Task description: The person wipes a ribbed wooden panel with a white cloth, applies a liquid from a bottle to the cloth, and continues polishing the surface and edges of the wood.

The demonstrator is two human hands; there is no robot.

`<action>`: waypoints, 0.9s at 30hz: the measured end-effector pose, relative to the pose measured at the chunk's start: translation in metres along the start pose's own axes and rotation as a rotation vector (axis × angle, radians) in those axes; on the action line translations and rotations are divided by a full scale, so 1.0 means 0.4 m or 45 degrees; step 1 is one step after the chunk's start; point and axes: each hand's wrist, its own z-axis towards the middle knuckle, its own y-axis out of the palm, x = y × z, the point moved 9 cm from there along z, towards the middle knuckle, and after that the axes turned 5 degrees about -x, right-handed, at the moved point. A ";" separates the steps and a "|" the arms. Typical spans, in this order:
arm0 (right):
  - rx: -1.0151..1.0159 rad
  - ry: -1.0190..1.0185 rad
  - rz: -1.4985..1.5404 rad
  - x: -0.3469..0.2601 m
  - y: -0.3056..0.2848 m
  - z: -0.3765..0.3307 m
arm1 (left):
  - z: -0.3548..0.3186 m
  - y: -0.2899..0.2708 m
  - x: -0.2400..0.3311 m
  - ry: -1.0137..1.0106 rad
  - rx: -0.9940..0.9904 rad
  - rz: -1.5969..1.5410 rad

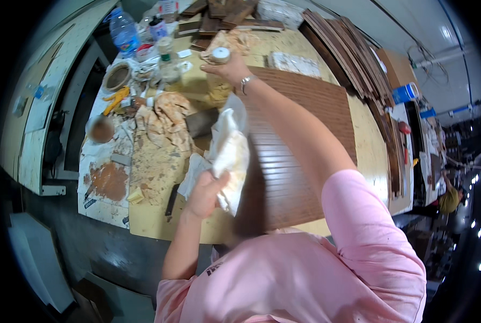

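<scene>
My left hand (204,195) is closed round a white cloth (233,161) with yellowish stains, which hangs above the table near its front edge. My right arm reaches far across the table. There my right hand (231,69) grips a bottle by its top, with a round white cap (220,55) showing; its lower part looks clear and yellowish. Right of the cloth lies a brown wood-grain panel (305,145) with grooved lines. A dark block (202,123) sits left of the cloth, and a stained, crumpled rag (168,116) lies beyond it.
On the left are a yellow-handled tool (115,100), a round tub (117,77), a water bottle (123,35) and brown-smeared paper (107,180). A black-handled tool (171,202) lies near the front edge. Dark wooden strips (348,59) are stacked at the right, more wood pieces (219,19) at the back.
</scene>
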 end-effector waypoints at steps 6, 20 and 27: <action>-0.211 0.071 -0.242 -0.015 -0.252 -0.222 | 0.077 0.437 -0.211 0.512 -0.738 1.515; 0.143 0.594 -0.127 0.419 -0.665 -1.490 | 0.220 0.786 -0.537 0.495 -1.203 2.156; 0.203 0.324 -0.220 0.426 -0.647 -1.422 | 0.135 0.647 -0.505 0.052 -1.289 2.616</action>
